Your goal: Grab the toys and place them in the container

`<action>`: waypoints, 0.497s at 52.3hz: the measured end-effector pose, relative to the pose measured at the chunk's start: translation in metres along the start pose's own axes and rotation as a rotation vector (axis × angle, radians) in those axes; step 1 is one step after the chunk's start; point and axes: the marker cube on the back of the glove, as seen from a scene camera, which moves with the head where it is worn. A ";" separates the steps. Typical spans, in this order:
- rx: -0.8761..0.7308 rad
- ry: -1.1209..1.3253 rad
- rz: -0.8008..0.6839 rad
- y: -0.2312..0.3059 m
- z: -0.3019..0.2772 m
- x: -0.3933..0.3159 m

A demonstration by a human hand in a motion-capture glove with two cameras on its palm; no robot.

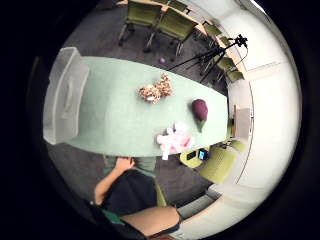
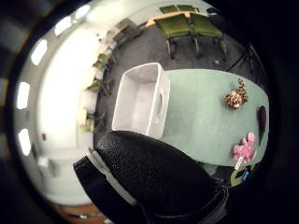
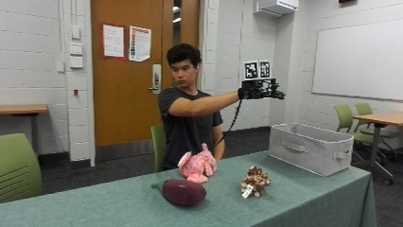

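Here, the black-gloved right hand [image 3: 261, 90] is raised high above the table; whether its fingers are curled cannot be told. Below it, the grey fabric container [image 3: 310, 147] holds nothing. The pink plush toy [image 3: 197, 166], spotted brown plush toy [image 3: 255, 181] and purple eggplant toy [image 3: 182, 192] lie on the green tablecloth [image 3: 113, 203], well apart from the hand.

Legible text: none that I can make out. Two paper notices [image 3: 127, 42] hang on the door [image 3: 135, 71] behind me; their print cannot be read.
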 end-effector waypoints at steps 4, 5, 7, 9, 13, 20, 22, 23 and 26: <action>-0.006 -0.006 0.012 0.000 0.002 0.001; -0.008 -0.011 0.015 0.000 0.003 0.002; -0.012 -0.017 0.018 0.001 0.005 0.002; -0.016 -0.016 0.018 0.000 0.007 0.003; -0.017 0.002 0.015 -0.003 0.010 0.010; -0.019 0.014 0.007 -0.006 0.013 0.011; -0.014 0.023 0.001 -0.007 0.014 0.013; -0.011 0.026 0.000 -0.008 0.014 0.013; 0.001 0.039 0.002 -0.011 0.015 0.018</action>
